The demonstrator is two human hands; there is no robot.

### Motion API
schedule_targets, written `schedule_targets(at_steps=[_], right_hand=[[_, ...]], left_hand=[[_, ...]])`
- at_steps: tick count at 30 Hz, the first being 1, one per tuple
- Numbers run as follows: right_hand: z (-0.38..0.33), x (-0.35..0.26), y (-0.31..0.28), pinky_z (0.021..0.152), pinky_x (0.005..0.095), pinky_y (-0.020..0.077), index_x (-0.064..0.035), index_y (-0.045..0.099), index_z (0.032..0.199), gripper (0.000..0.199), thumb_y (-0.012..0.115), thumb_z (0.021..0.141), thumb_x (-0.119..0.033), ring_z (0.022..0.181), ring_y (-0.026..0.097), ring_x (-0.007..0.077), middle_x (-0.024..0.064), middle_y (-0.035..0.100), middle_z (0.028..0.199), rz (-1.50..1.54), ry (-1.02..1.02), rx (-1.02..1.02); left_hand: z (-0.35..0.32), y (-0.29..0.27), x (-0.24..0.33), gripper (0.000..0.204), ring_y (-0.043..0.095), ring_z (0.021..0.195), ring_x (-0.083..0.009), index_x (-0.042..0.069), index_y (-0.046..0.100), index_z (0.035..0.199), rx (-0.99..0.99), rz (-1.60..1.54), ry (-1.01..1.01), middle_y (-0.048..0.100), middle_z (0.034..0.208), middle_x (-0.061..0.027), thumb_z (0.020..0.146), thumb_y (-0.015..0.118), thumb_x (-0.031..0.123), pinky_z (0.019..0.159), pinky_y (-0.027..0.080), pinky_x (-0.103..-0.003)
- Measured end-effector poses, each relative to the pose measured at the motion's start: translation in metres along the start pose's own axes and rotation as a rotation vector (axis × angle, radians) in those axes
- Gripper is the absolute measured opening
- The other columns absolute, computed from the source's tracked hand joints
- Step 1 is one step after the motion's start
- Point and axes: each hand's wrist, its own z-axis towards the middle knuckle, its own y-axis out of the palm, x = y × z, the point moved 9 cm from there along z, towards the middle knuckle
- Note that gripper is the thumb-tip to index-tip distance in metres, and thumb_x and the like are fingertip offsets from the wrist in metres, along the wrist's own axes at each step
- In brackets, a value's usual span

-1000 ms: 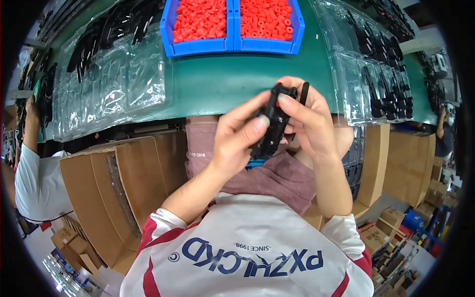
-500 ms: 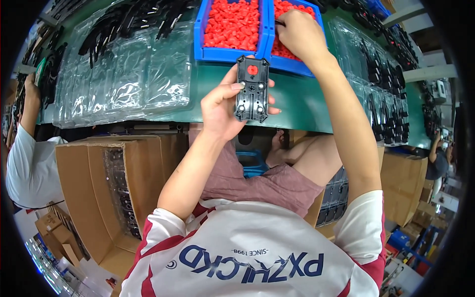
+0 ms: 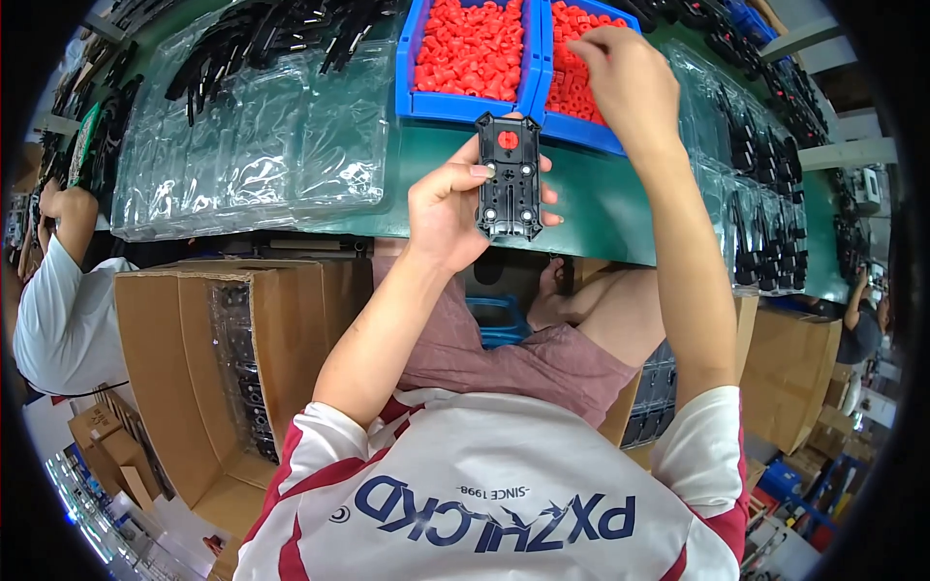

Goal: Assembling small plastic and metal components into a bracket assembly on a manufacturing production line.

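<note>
Holding the black plastic plate [image 3: 510,177] upright above the green tabletop [image 3: 601,208] in a closed left hand [image 3: 448,208] grip, the right hand [image 3: 620,73] digs curled fingers into the blue bin [image 3: 572,131] of red caps [image 3: 573,82], probably fetching one to seat beside the red cap already fitted.

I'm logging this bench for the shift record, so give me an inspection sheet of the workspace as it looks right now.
Surface: green bench top, mostly covered.
Job's things: black plastic plate with a red insert near its top; two blue bins of small red parts.
Clutter: clear bags of black parts on the left, more on the right.
Grippers: left hand holds the plate upright; right hand reaches into the right bin, fingertips hidden.
Cables: nothing seen.
Surroundings: open cardboard box below the bench; other people at both edges.
</note>
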Motion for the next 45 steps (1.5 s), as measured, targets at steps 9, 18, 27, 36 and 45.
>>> schedule_targets(at_steps=[9, 18, 27, 36, 45], right_hand=[[-0.093, -0.063, 0.002, 0.061, 0.0234, 0.0411, 0.002, 0.069, 0.086, 0.005, 0.067, 0.084, -0.001, 0.069, 0.052, 0.012, 0.0055, 0.061, 0.082, 0.769, -0.047, -0.42], [-0.086, -0.052, 0.015, 0.058, 0.0232, 0.0403, 0.0026, 0.069, 0.087, 0.005, 0.066, 0.084, 0.001, 0.064, 0.049, 0.0115, 0.0041, 0.057, 0.08, 0.855, 0.106, -0.436], [-0.024, -0.082, 0.016, 0.055, 0.0226, 0.0393, 0.0006, 0.068, 0.084, 0.004, 0.065, 0.082, 0.002, 0.061, 0.048, 0.0091, 0.0029, 0.061, 0.076, 0.816, 0.072, -0.314], [0.093, -0.181, 0.11, 0.057, 0.0374, 0.0508, 0.0036, 0.068, 0.086, 0.02, 0.065, 0.079, -0.014, 0.063, 0.064, 0.0326, 0.0143, 0.069, 0.074, 0.075, -0.507, -0.138], [0.109, -0.157, 0.141, 0.063, 0.0401, 0.0541, -0.006, 0.074, 0.092, 0.023, 0.065, 0.073, -0.014, 0.071, 0.068, 0.0363, 0.0153, 0.071, 0.079, -0.142, -0.354, -0.174]], left_hand=[[-0.006, -0.005, 0.0, 0.051, 0.062, 0.097, -0.0274, 0.0, 0.048, 0.13, 0.064, -0.008, 0.031, 0.06, 0.115, -0.0183, 0.081, 0.044, 0.012, 0.084, 0.051, -0.038], [-0.002, -0.002, -0.001, 0.046, 0.06, 0.101, -0.0224, 0.0, 0.05, 0.127, 0.056, 0.032, 0.031, 0.062, 0.112, -0.0146, 0.083, 0.043, 0.011, 0.087, 0.047, -0.03], [-0.005, -0.002, 0.0, 0.056, 0.065, 0.08, -0.0274, -0.002, 0.041, 0.136, 0.06, 0.027, -0.02, 0.061, 0.108, -0.0201, 0.082, 0.047, 0.011, 0.065, 0.057, -0.037], [-0.002, 0.001, 0.003, 0.062, 0.064, 0.068, -0.0244, 0.005, 0.036, 0.144, 0.001, -0.003, -0.018, 0.06, 0.101, -0.0188, 0.084, 0.051, 0.005, 0.053, 0.056, -0.034], [0.0, -0.002, 0.002, 0.064, 0.065, 0.068, -0.0255, 0.005, 0.036, 0.144, 0.077, -0.009, -0.018, 0.059, 0.1, -0.0199, 0.083, 0.052, 0.005, 0.053, 0.056, -0.035]])
